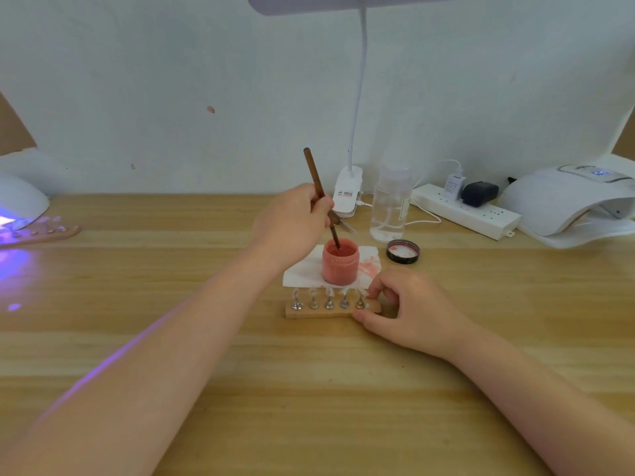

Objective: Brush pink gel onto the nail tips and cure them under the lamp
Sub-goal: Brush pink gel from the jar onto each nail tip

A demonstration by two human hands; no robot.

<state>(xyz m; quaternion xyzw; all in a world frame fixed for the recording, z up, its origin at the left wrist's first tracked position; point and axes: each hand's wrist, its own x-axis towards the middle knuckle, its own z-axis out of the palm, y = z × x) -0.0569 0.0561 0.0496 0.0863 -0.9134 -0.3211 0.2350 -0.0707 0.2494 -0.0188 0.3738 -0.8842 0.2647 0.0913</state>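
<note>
Dipping into the open jar (340, 266) of pink gel, the brush (318, 187) is gripped by the left hand (292, 223). Right hand (409, 310) fingers pinch the wooden holder (323, 312) of nail tips; the lid (402, 251) lies nearby.

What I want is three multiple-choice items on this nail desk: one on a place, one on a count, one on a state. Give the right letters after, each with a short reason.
1. Where is the tip of the brush?
A. On the jar lid
B. In the pink gel jar
C. On a nail tip

2. How many metal stands sit on the wooden holder in front of the jar?
A. Three
B. Five
C. Eight

3. What state is the lamp at far left in?
A. Lit, glowing purple
B. Dark
C. Boxed up

Answers:
1 B: the left hand holds the brush with its tip down inside the open jar.
2 B: five stands show in a row, while the right hand grips the holder's end.
3 A: purple light spills from its opening onto the table.
</note>
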